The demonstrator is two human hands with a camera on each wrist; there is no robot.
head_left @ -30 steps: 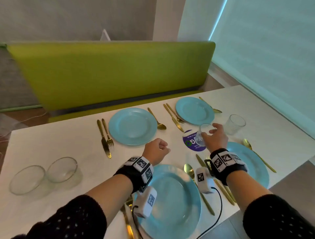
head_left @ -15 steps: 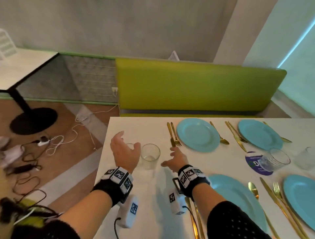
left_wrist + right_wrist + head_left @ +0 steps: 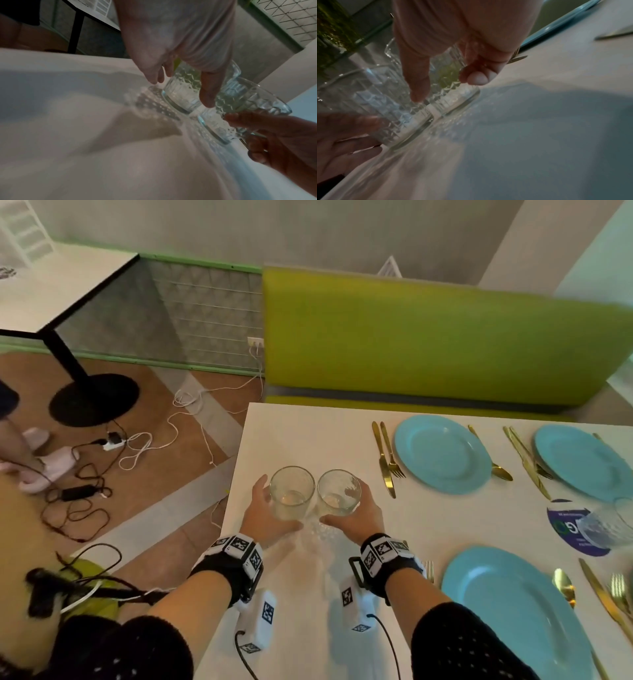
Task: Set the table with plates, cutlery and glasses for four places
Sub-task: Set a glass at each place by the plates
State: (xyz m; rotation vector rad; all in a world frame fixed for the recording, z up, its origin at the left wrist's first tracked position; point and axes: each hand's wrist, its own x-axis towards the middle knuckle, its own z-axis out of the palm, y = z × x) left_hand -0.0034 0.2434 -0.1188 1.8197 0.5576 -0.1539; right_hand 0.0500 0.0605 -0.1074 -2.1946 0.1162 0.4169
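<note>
Two clear patterned glasses stand side by side near the left edge of the white table (image 3: 294,436). My left hand (image 3: 270,513) grips the left glass (image 3: 292,491), thumb in front and fingers behind. My right hand (image 3: 356,513) grips the right glass (image 3: 339,491) the same way. In the left wrist view the left glass (image 3: 183,89) sits between my thumb and fingers, with its neighbour (image 3: 240,108) at the right. The right wrist view shows the right glass (image 3: 453,93) in my hand (image 3: 447,86) and the left glass (image 3: 385,108) beside it. Both bases look to rest on the table.
Several blue plates (image 3: 442,453) (image 3: 513,611) lie to the right with gold cutlery (image 3: 385,460) beside them. Another glass (image 3: 606,525) stands on a purple sticker (image 3: 565,529) at the far right. A green bench (image 3: 428,337) backs the table. Cables (image 3: 137,446) cover the floor at left.
My head has turned left since a second ago, when my right hand held a glass by the sticker. Both hands, open beside the two glasses half a second ago, now grip them.
</note>
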